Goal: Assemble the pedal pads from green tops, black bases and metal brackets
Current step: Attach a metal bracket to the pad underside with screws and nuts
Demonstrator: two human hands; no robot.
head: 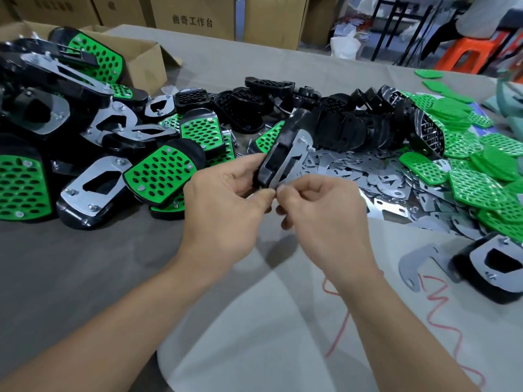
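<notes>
Head view, hands (271,205) gripping pedal pad (280,149), bracket side up

- Bright, even light from above; glare glints on the pile of flat silver metal brackets (368,176).
- Soft shadows lie on the grey cloth table top (85,264) in front of that pile.
- Behind it, brown cardboard boxes (271,21) and an orange plastic stool (464,52) look soft and bowed.

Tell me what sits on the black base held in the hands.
A flat silver metal bracket lies against the black plastic base, a small metal fastener showing at its upper end. The right hand pinches its lower end, so whatever secures it there is hidden.
</notes>
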